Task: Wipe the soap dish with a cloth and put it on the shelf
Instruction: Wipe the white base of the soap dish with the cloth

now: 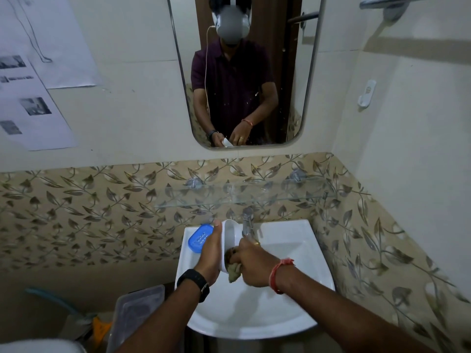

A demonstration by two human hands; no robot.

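My left hand [210, 253] holds a white soap dish [230, 236] on edge over the white washbasin [305, 250], its hollow side facing right. My right hand [252, 266] presses a crumpled olive-brown cloth [234, 272] against the lower inside of the dish. A glass shelf [242, 196] is fixed to the leaf-patterned tiles just above the basin and has nothing on it. The cloth is mostly hidden under my right fingers.
A blue soap-dish part [200, 236] lies on the basin's back left corner. The chrome tap [247, 222] stands just behind the dish. A mirror [244, 72] hangs above the shelf. A clear plastic box [137, 312] sits low to the left of the basin.
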